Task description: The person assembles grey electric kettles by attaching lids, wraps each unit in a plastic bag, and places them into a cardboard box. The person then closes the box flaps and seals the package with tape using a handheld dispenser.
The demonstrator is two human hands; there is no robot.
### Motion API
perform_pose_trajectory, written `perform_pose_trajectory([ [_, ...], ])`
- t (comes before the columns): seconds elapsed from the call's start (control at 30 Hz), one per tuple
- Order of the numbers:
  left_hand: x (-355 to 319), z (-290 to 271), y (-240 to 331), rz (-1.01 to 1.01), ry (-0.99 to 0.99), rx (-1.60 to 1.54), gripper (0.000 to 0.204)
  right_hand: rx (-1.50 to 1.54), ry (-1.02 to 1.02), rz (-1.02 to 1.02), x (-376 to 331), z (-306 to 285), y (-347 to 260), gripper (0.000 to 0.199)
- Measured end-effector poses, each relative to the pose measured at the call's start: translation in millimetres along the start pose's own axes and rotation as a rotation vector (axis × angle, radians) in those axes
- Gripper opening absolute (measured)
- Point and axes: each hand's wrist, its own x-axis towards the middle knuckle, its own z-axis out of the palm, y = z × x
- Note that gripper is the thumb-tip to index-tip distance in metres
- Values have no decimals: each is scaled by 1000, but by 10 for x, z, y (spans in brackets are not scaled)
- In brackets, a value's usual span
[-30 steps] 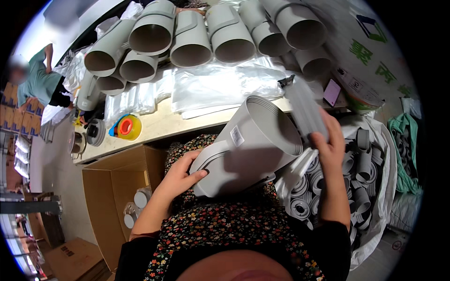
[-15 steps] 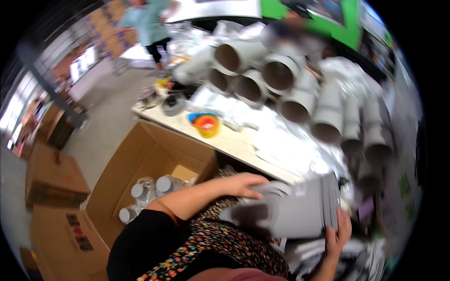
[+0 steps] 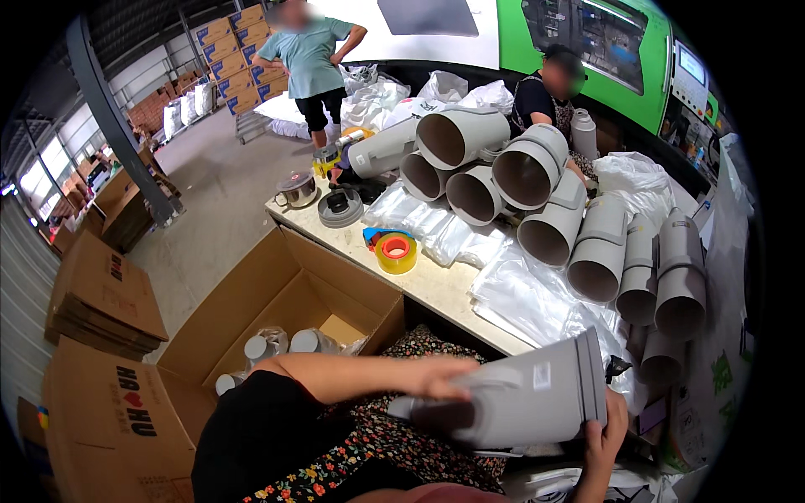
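You have a grey pipe fitting (image 3: 524, 398) across your lap, low and right of centre in the frame, lying roughly level with its flared mouth toward the right. Your left hand (image 3: 440, 377) lies flat over the narrow end, fingers spread on the upper wall and pressing rather than pinching. Your right hand (image 3: 602, 436) comes up from the bottom edge and wraps the wide rim from below; its grip is curled onto the fitting (the fingertips themselves are hidden behind the rim).

Just above the fitting, the pale surface (image 3: 436, 285) runs diagonally from the upper middle toward the right. On it sits a roll of yellow tape (image 3: 396, 251) near the centre of the frame, with clear plastic bags (image 3: 537, 293) spread to its right. A stack of similar grey fittings (image 3: 537, 197) lies piled across the upper right, mouths facing you.

Lower left of centre, an open cardboard box (image 3: 277, 310) stands on the floor just beside the surface, with a few bagged fittings (image 3: 289, 344) in its bottom. Flattened cartons (image 3: 101, 293) lie at the far left. Two other people stand at the top of the frame, beyond the surface.
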Motion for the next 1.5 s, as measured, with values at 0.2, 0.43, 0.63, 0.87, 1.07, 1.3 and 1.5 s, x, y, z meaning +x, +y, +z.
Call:
perform_pose_trajectory([
  [0.2,-3,71,44,16,-299,-24,38,-124,-18,8,130,69,-117,47],
  [0.43,-76,519,30,0,-410,257,40,-287,-23,149,442,299,-259,33],
  [0.63,15,20,141,345,98,72,30,569,176,111,126,213,494,56],
  [0.87,228,-194,-849,-61,594,-40,56,773,46,-226,188,256,565,54],
  [1.07,520,20,-258,278,226,-456,78,558,32,-300,42,126,219,51],
  [1.3,499,399,-356,145,37,-292,89,675,455,76,373,213,1046,15],
  [1.5,551,332,-469,149,82,-338,86,193,250,421,1316,1688,1914,29],
])
